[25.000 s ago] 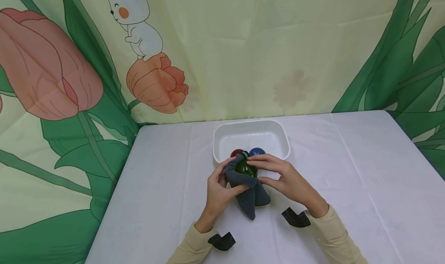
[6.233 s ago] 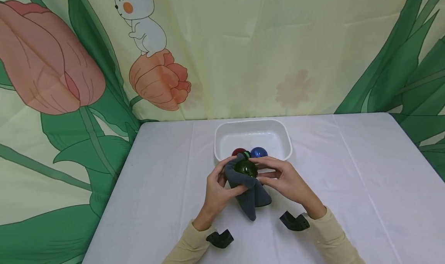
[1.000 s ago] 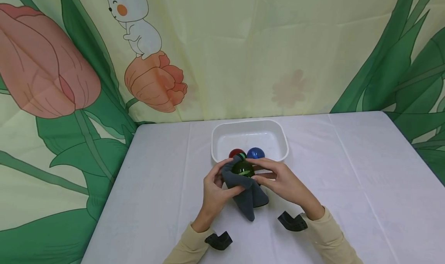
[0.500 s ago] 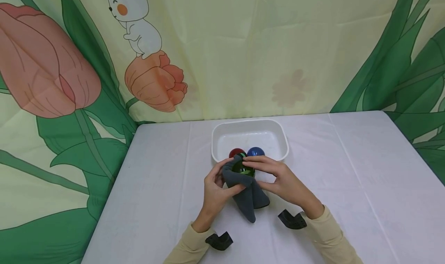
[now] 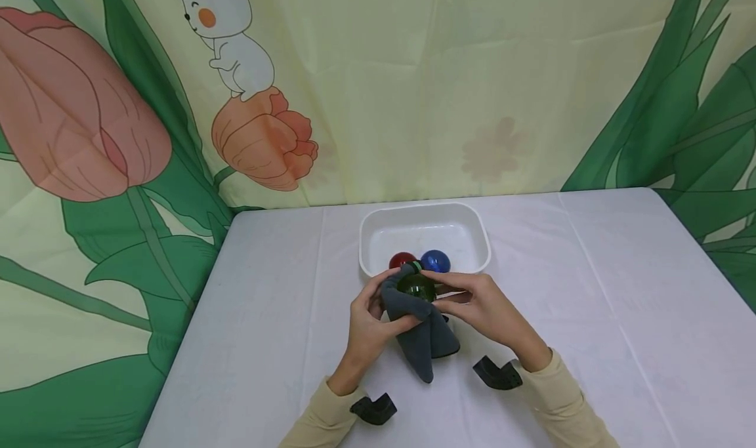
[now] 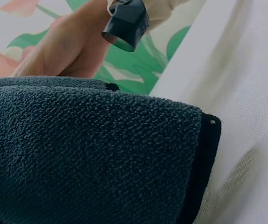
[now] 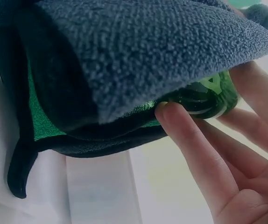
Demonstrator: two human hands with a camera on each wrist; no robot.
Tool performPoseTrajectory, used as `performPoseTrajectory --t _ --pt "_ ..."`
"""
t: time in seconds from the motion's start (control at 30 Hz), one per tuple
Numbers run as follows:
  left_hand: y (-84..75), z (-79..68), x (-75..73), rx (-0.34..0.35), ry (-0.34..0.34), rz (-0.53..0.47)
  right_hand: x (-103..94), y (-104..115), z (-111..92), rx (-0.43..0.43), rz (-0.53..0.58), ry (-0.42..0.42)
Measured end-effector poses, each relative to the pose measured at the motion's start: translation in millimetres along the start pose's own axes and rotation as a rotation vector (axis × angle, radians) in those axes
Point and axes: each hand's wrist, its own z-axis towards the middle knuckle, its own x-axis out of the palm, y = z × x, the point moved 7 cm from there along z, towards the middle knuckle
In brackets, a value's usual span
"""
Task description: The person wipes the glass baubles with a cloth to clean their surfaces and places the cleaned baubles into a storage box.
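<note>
White cloth covers the table (image 5: 590, 304), above which a green ball (image 5: 417, 287) is gripped between the left hand (image 5: 367, 323), through a grey cloth (image 5: 422, 336), and the right hand (image 5: 481, 307), just before the tray (image 5: 425, 215).

Big gray fluffy cloth (image 7: 138, 51) fills top of view, folded over shiny green ball (image 7: 204, 95). Cloth inside looks green near ball. Right hand (image 7: 227, 154) low on right, fingers (image 7: 180, 126) touching ball and cloth edge from below. Dark cloth corner hangs down at left. White table (image 7: 96, 186) underneath.
</note>
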Motion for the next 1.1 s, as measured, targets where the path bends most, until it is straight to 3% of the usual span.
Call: performPoseTrajectory --t 0.1,0.27,0.5,0.6,0.9,1.1 --pt "0.6 0.6 -0.6 0.008 0.001 0.000 0.3 -1.8 0.6 0.024 0.011 0.006" --pt "-0.2 0.9 -2.2 0.009 -0.010 -0.003 1.0 2.6 1.3 -0.027 -0.025 0.035" --pt "-1.6 1.8 -5.4 0.003 -0.037 -0.009 -0.6 15.9 0.3 -0.232 -0.108 -0.009" --pt "-1.2 1.9 -5.7 0.000 -0.041 -0.006 -0.3 17.7 0.1 -0.274 -0.144 -0.026" --pt "-0.4 0.8 -4.3 -0.028 -0.046 -0.024 -0.1 16.8 -0.4 -0.279 -0.142 -0.033" --pt "-0.6 -0.1 -2.1 -0.024 -0.022 -0.011 0.2 8.6 0.0 -0.162 -0.002 -0.001"
